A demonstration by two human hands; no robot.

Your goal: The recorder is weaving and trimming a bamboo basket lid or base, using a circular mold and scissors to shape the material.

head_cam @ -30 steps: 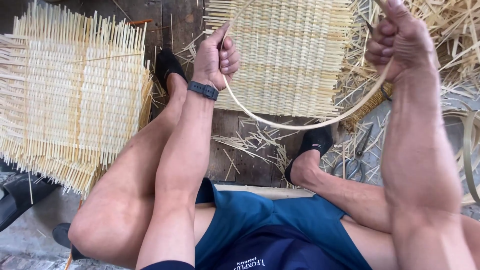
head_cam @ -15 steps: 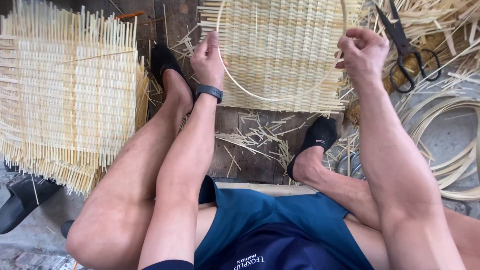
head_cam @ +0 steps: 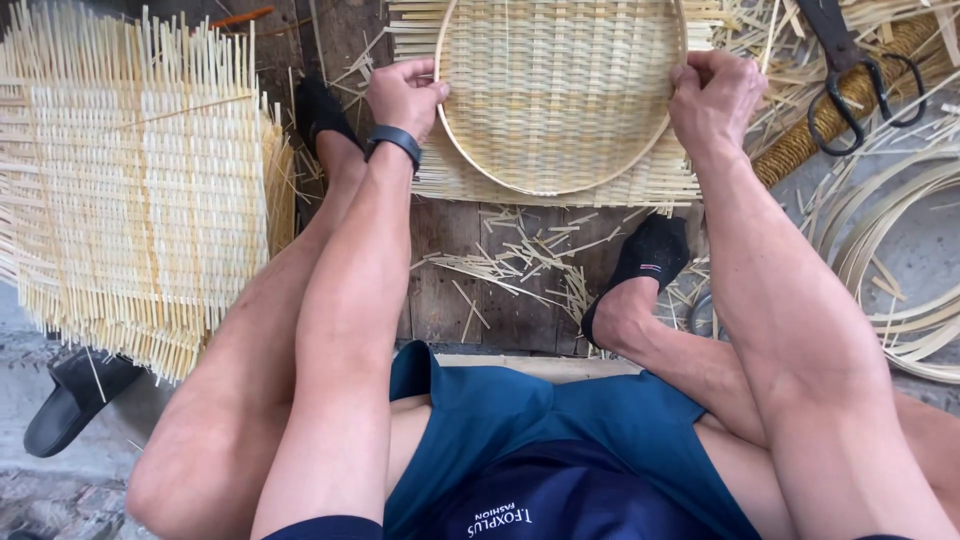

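A thin bamboo hoop (head_cam: 560, 190) lies as a ring on a woven bamboo mat (head_cam: 560, 100) at the top centre. My left hand (head_cam: 405, 95), with a dark wristband, grips the hoop's left side. My right hand (head_cam: 715, 95) grips its right side. Both press the ring down flat onto the weave. My legs are spread, with a black-socked foot on each side of the mat, left foot (head_cam: 320, 115) and right foot (head_cam: 645, 255).
A stack of square woven mats (head_cam: 140, 190) with loose ends lies at the left. Black shears (head_cam: 850, 85) rest at the top right beside coiled bamboo strips (head_cam: 900, 270). Bamboo offcuts (head_cam: 520, 265) litter the wooden board. A black sandal (head_cam: 75, 395) sits lower left.
The bent strip held up in the air has been closed into a ring and brought down onto the mat. Both hands moved lower and closer to the mat.
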